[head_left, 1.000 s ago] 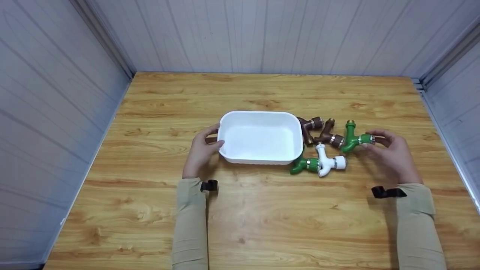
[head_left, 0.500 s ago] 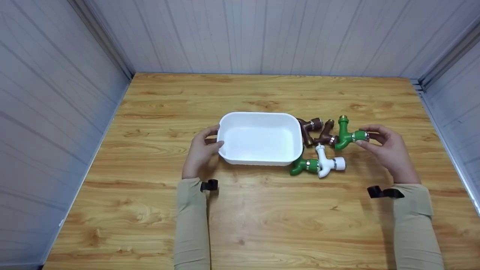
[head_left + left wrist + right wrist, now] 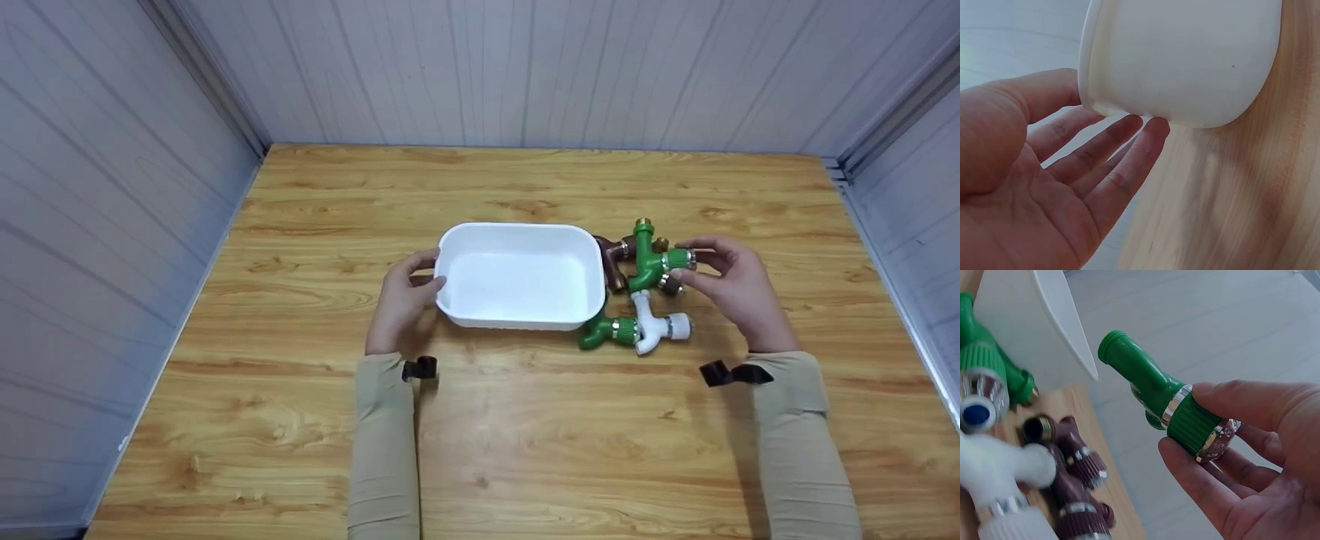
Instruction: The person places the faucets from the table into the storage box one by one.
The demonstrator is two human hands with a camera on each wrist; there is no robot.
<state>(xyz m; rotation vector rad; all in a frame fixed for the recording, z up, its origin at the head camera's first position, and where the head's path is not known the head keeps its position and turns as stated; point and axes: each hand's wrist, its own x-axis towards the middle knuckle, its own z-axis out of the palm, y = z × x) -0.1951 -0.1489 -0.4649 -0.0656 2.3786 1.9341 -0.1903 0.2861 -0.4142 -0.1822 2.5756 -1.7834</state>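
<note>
My left hand (image 3: pixel 405 301) holds the left end of a white plastic tub (image 3: pixel 517 289), thumb at the rim and fingertips against the outer wall (image 3: pixel 1185 67). By its ribbed knob, my right hand (image 3: pixel 731 289) pinches a green tap (image 3: pixel 1154 385) between thumb and fingers. That tap is raised over a brown tap (image 3: pixel 672 284), which it partly covers in the head view. Another brown tap (image 3: pixel 611 262) lies against the tub's right side. Below these, a second green tap (image 3: pixel 600 330) sits partly behind the tub's corner, beside a white tap (image 3: pixel 654 326).
The wood-grain table (image 3: pixel 525 435) carries everything. Pale panels stand around it: a back wall (image 3: pixel 487 75), a left wall (image 3: pixel 97 225) and a right wall (image 3: pixel 915 172).
My right hand has carried the green tap leftward and upward in the head view, from beside the brown taps to over them. The left hand and the tub have stayed put.
</note>
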